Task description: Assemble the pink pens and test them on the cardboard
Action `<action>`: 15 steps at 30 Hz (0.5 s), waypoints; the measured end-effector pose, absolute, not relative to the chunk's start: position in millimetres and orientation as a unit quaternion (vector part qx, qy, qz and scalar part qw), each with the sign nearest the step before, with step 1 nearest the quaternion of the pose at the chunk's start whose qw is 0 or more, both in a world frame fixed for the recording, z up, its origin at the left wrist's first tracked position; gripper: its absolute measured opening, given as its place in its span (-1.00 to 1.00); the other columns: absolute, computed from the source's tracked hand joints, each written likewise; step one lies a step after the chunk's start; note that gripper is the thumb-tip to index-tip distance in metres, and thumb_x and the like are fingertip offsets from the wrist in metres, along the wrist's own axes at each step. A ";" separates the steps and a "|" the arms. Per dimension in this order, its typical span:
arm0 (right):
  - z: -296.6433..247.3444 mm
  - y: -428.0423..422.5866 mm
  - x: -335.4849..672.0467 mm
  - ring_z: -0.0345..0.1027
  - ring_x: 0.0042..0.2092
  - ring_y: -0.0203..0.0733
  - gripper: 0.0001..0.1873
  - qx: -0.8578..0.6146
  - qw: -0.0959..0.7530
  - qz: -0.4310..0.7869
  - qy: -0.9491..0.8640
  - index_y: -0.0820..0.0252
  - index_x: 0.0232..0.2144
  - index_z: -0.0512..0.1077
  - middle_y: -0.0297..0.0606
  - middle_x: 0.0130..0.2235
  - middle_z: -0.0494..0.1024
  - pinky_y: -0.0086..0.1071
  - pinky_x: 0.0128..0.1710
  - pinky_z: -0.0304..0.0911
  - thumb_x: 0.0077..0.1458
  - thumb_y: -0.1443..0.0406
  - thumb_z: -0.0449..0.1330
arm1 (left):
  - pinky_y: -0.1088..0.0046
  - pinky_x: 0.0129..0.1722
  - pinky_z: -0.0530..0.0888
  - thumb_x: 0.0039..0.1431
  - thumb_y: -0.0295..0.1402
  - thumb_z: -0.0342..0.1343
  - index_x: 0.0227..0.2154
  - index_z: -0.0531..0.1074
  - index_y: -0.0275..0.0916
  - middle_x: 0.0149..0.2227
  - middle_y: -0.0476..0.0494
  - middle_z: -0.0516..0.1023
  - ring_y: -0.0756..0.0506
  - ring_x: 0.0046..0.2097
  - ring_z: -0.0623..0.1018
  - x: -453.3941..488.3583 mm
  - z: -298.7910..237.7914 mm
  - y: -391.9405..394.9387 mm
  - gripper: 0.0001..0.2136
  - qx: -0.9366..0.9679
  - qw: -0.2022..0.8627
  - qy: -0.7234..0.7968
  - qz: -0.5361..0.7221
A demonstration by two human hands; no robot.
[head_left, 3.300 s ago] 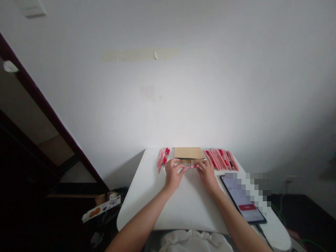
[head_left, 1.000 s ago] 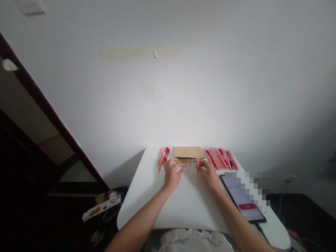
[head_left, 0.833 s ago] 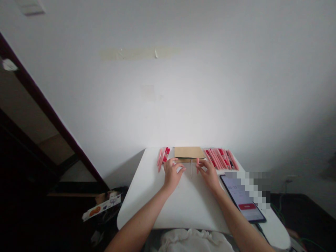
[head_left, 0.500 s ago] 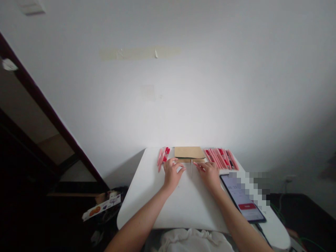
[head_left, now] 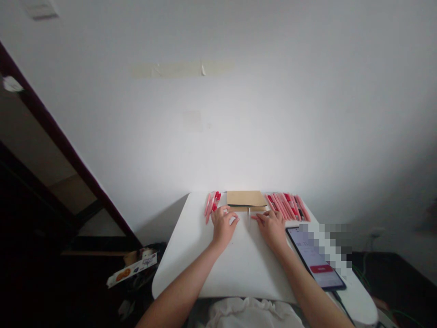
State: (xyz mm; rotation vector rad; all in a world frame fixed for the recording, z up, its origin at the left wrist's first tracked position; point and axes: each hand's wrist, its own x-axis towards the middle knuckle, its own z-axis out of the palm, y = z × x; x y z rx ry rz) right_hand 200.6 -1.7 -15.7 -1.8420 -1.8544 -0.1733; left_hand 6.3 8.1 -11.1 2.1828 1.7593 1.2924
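Note:
My left hand point(head_left: 224, 228) rests over the table with thumb and fingers apart, holding nothing, close to a small group of pink and red pens point(head_left: 210, 205). My right hand point(head_left: 271, 226) pinches a small pink pen piece point(head_left: 254, 217), mostly hidden by the fingers. A slim clear, whitish pen-like tube point(head_left: 249, 218) lies between the two hands, pointing toward the wall. Just beyond it is a brown cardboard box or envelope point(head_left: 246, 198) with a dark gap along its near edge.
Several pink, red and dark pens point(head_left: 288, 207) lie in a row at the back right of the white table point(head_left: 252, 269). A smartphone point(head_left: 317, 259) with a cable lies on the right side. The wall point(head_left: 218, 155) stands directly behind the table.
My left hand has shifted slightly left, away from the clear tube. The pink piece in my right hand has tipped slightly downward; the other things stay put.

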 end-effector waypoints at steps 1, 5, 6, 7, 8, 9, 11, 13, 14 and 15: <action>-15.7 -1.7 200.7 0.19 0.00 0.07 -0.74 -0.680 0.256 -0.064 -0.685 -0.03 -0.13 0.60 -0.11 -0.09 0.51 -0.17 -0.11 0.07 0.25 0.16 0.13 | 0.03 0.18 0.24 0.05 -0.43 0.30 -0.39 0.57 -0.12 -0.03 -0.12 0.44 -0.18 0.07 0.41 6.2 -11.7 8.4 -0.93 0.707 0.027 0.571 0.417; -16.5 -0.6 201.3 0.19 0.01 0.06 -0.74 -0.685 0.249 -0.058 -0.682 -0.04 -0.11 0.58 -0.13 -0.07 0.51 -0.18 -0.09 0.06 0.24 0.18 0.14 | 0.02 0.17 0.24 0.05 -0.43 0.30 -0.39 0.57 -0.13 -0.02 -0.13 0.44 -0.19 0.09 0.39 5.4 -13.3 9.5 -0.93 0.700 0.030 0.583 0.412; -16.7 -0.2 201.5 0.19 0.01 0.05 -0.74 -0.687 0.247 -0.055 -0.682 -0.03 -0.10 0.58 -0.13 -0.07 0.51 -0.19 -0.08 0.06 0.24 0.19 0.14 | 0.03 0.17 0.25 0.05 -0.43 0.30 -0.39 0.57 -0.13 -0.03 -0.13 0.44 -0.19 0.09 0.39 5.1 -13.4 9.7 -0.93 0.698 0.030 0.585 0.411; -16.9 0.0 201.6 0.19 0.01 0.05 -0.74 -0.688 0.245 -0.054 -0.681 -0.03 -0.09 0.57 -0.12 -0.07 0.50 -0.19 -0.08 0.06 0.24 0.20 0.15 | 0.03 0.17 0.25 0.05 -0.44 0.29 -0.39 0.57 -0.13 -0.03 -0.14 0.44 -0.19 0.09 0.39 4.9 -13.3 9.8 -0.93 0.697 0.030 0.586 0.411; -17.2 0.2 201.7 0.18 0.02 0.05 -0.74 -0.688 0.245 -0.052 -0.681 -0.02 -0.08 0.57 -0.12 -0.07 0.50 -0.20 -0.08 0.06 0.23 0.20 0.15 | 0.02 0.17 0.24 0.04 -0.43 0.29 -0.38 0.57 -0.13 -0.03 -0.14 0.44 -0.19 0.09 0.39 4.7 -13.1 9.9 -0.92 0.697 0.029 0.587 0.411; -17.5 0.4 201.9 0.18 0.01 0.05 -0.74 -0.687 0.248 -0.052 -0.682 -0.01 -0.08 0.57 -0.12 -0.06 0.50 -0.20 -0.08 0.06 0.22 0.21 0.16 | 0.02 0.18 0.24 0.04 -0.43 0.29 -0.38 0.57 -0.13 -0.03 -0.14 0.44 -0.19 0.08 0.39 4.6 -12.9 9.9 -0.92 0.697 0.029 0.587 0.410; -18.6 0.9 202.2 0.18 0.01 0.04 -0.73 -0.680 0.260 -0.051 -0.684 0.01 -0.07 0.56 -0.13 -0.06 0.50 -0.21 -0.07 0.07 0.21 0.21 0.16 | 0.01 0.19 0.23 0.04 -0.43 0.29 -0.38 0.57 -0.13 -0.03 -0.14 0.45 -0.19 0.08 0.39 4.4 -11.9 9.7 -0.92 0.697 0.027 0.589 0.408; -20.3 1.9 202.8 0.18 0.00 0.03 -0.71 -0.667 0.277 -0.048 -0.689 0.03 -0.05 0.55 -0.13 -0.06 0.50 -0.21 -0.06 0.08 0.20 0.23 0.17 | 0.02 0.19 0.23 0.03 -0.43 0.30 -0.38 0.57 -0.13 -0.03 -0.14 0.45 -0.20 0.09 0.40 4.0 -10.5 9.4 -0.92 0.694 0.025 0.596 0.404; -21.4 2.6 203.1 0.18 0.00 0.02 -0.70 -0.658 0.288 -0.045 -0.694 0.03 -0.04 0.55 -0.14 -0.06 0.49 -0.20 -0.04 0.09 0.20 0.24 0.16 | 0.03 0.18 0.24 0.03 -0.44 0.30 -0.38 0.58 -0.13 -0.03 -0.14 0.45 -0.20 0.09 0.40 3.7 -9.7 9.3 -0.91 0.693 0.023 0.600 0.400; -22.4 3.3 203.5 0.18 0.00 0.02 -0.70 -0.646 0.299 -0.042 -0.701 0.04 -0.04 0.55 -0.15 -0.07 0.49 -0.20 -0.03 0.10 0.20 0.26 0.16 | 0.03 0.18 0.25 0.02 -0.45 0.30 -0.37 0.58 -0.13 -0.03 -0.15 0.45 -0.21 0.10 0.39 3.2 -8.9 9.1 -0.90 0.692 0.021 0.603 0.397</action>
